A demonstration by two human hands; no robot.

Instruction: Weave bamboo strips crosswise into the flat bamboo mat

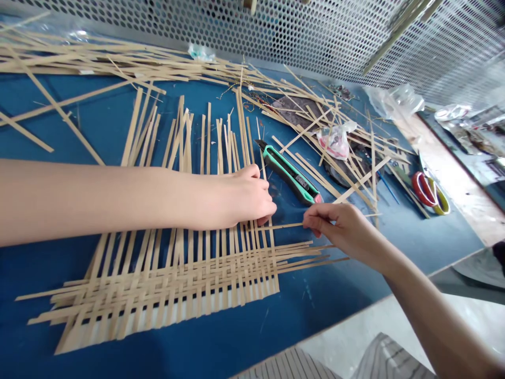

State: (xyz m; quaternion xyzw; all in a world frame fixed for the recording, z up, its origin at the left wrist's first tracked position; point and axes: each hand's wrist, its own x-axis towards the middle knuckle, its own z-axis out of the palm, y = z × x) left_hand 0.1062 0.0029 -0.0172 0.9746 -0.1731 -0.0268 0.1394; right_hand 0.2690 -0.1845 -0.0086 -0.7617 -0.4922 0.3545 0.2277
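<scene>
A partly woven mat of thin bamboo-like strips (177, 281) lies on the blue table, its long strips fanning away from me. My left hand (248, 197) is closed over the upright strips at the right part of the mat, fingers curled down; what it grips is mostly hidden beneath it. Out to the right, my right hand (329, 223) pinches the end of a thin crosswise strip (290, 226), which runs left among the upright strips under my left hand. Just beyond my hands rests a green and black utility knife (292, 176), its blade end pointing away.
Loose strips (98, 58) are heaped along the back by a perforated metal panel (276, 31). Right of the knife lie more scattered strips, a crumpled plastic bag (337, 139) and red and yellow handled scissors (430, 192). The blue table's (445, 252) edge runs along the right.
</scene>
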